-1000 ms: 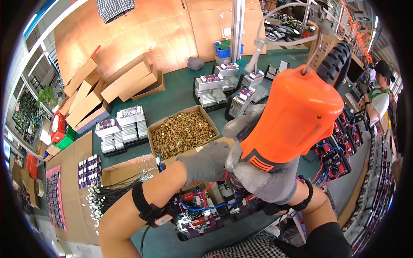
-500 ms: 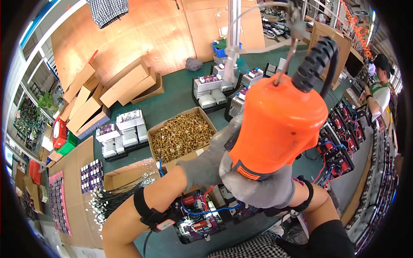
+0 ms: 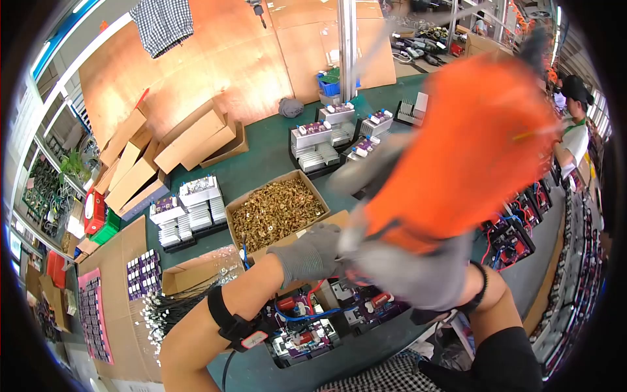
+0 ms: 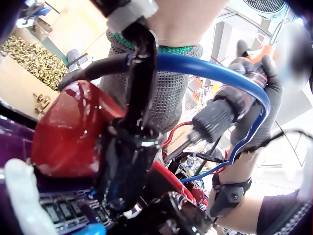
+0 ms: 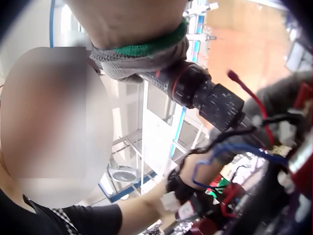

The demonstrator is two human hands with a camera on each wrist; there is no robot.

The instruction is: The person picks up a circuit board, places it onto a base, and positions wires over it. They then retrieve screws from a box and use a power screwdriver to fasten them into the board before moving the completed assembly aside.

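Right hand: grey-gloved right hand (image 3: 418, 274), fingers wrapped around the orange plastic power screwdriver (image 3: 464, 144); both are blurred in the head view.
Left hand: grey-gloved left hand (image 3: 310, 251), above the module; fingertips hidden, so whether it grips anything cannot be told. It is the hub for all clock directions below, as seen in the head view.
Screwdriver body: 2 o'clock, tilted, cord end up.
Chuck and bit: black ribbed chuck (image 4: 215, 120) with slim metal bit (image 4: 181, 150), aimed down toward the wiring; tip contact hidden.
Module: black-framed assembly with purple circuit boards and red components (image 3: 320, 333), 6 o'clock on the green surface (image 3: 264, 153).
Wire: blue insulated wire (image 4: 210, 72), arched over the module.
Hardware box: open brown cardboard box (image 3: 317, 191), 11 o'clock, filled with small brass-coloured hardware (image 3: 277, 208).
Heatsinks: silver finned metal blocks (image 3: 189, 212), 10 o'clock.
Cables: black bundle with white connectors (image 3: 173, 313), 8 o'clock.
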